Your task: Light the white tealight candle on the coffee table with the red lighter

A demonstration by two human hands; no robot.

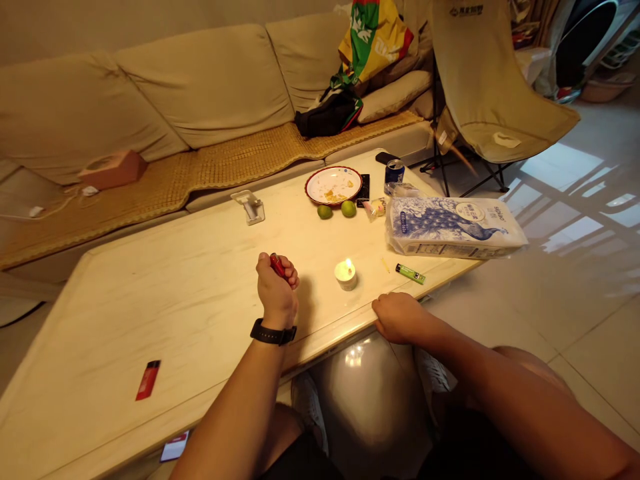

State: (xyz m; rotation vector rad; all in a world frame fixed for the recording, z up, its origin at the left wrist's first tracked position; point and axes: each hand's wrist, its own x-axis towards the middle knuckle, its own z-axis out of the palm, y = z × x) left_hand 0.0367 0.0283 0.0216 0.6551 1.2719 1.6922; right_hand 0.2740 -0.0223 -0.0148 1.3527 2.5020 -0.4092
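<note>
My left hand [278,290], with a black watch [273,332] on its wrist, is closed around a red lighter [278,265] above the table. Right of it a small white candle [345,275] stands upright with a lit flame. My right hand [400,317] rests at the table's near edge, its fingers curled; whatever they might hold is hidden. Just beyond that hand lie a green lighter [411,274] and a thin pale stick [385,265]. Another red lighter [148,381] lies on the table at the left.
On the pale table [190,293] are a plate [320,183] with food scraps, two green limes [349,209], a blue can [394,175], a tissue pack [450,225] and a phone stand [249,207]. A sofa [210,87] and a folding chair [495,93] stand behind.
</note>
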